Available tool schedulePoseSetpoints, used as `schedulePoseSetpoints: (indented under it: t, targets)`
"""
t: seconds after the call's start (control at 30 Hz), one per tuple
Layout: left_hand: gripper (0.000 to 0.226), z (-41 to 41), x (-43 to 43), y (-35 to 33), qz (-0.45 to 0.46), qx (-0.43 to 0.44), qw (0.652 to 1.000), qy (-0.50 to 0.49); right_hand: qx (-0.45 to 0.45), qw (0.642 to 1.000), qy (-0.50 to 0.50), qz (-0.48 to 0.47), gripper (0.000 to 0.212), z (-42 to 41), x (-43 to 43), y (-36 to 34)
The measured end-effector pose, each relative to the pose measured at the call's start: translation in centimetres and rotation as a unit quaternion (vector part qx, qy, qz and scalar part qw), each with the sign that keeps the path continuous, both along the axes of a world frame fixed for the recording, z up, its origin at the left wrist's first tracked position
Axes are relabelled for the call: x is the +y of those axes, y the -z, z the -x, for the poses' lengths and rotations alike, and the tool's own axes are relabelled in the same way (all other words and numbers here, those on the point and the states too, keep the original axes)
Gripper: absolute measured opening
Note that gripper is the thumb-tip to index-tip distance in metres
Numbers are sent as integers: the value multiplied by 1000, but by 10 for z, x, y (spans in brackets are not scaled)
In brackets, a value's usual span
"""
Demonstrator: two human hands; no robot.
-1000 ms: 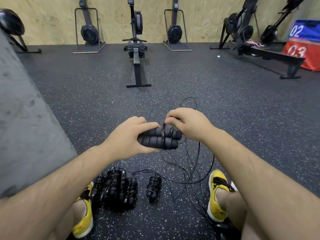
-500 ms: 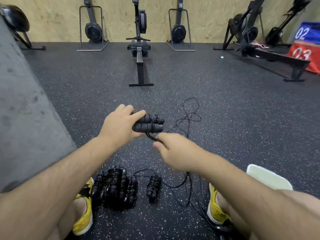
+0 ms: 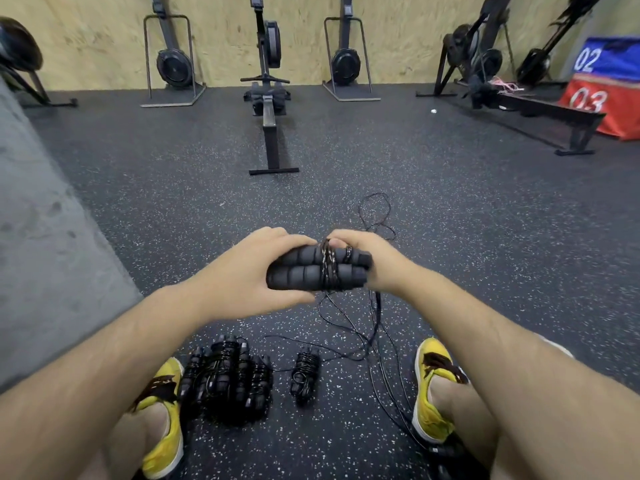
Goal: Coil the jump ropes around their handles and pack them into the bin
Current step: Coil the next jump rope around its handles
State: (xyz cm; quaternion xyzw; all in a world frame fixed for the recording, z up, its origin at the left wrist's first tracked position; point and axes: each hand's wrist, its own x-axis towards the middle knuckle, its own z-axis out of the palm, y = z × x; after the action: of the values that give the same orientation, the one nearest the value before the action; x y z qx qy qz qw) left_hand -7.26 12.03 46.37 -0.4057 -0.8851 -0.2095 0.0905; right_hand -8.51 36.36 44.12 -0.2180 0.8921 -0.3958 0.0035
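ok, left hand [image 3: 249,275] grip clamped on the paired handles [image 3: 301,273], mid-air above the floor [image 3: 485,237]; right hand [image 3: 372,263] grip pinching the rope [image 3: 329,270] at the wraps. lay turns tight side by side, even tension, let floor slack feed untangled. bin not in view.

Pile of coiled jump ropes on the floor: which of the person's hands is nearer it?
Left. The left hand holds the handles just beyond the pile; the right hand, at their other end, is farther to the right.
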Motion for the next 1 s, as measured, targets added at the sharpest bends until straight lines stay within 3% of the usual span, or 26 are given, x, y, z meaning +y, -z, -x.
schedulePoseSetpoints:
  t: [0.07, 0.17, 0.27, 0.37, 0.53, 0.7, 0.83, 0.93, 1.0]
  targets:
    - [68, 2, -5, -1, -14, -27, 999, -14, -20, 1000, 3, -2, 33, -7, -12, 10]
    - [68, 9, -6, 5, -34, -30, 998, -43, -47, 995, 33, -87, 17, -18, -36, 18]
    - [71, 16, -3, 8, -55, -6, 995, -82, -174, 983, 40, -38, 23, -37, -56, 20]
    - [75, 24, -6, 14, -24, 23, 992, -120, -192, 975, 25, -107, 28, -51, -64, 14]
    - [75, 33, -11, 21, 41, 80, 990, -109, -40, 975, 29, -218, 22, -56, -48, -31]
    - [76, 27, -1, 25, 90, 97, 990, -41, 142, 938, 59, -310, 23, -42, -30, -56]
    - [72, 13, 8, 21, 67, 47, 997, 15, 103, 972, 44, -207, 18, -12, -8, -54]
    - [71, 3, 9, 11, 22, -12, 999, 32, -8, 1000, 8, -16, 6, 6, 8, -37]
    - [72, -4, 7, 4, -31, -61, 997, 21, -84, 988, -13, 128, 9, 5, 9, -29]
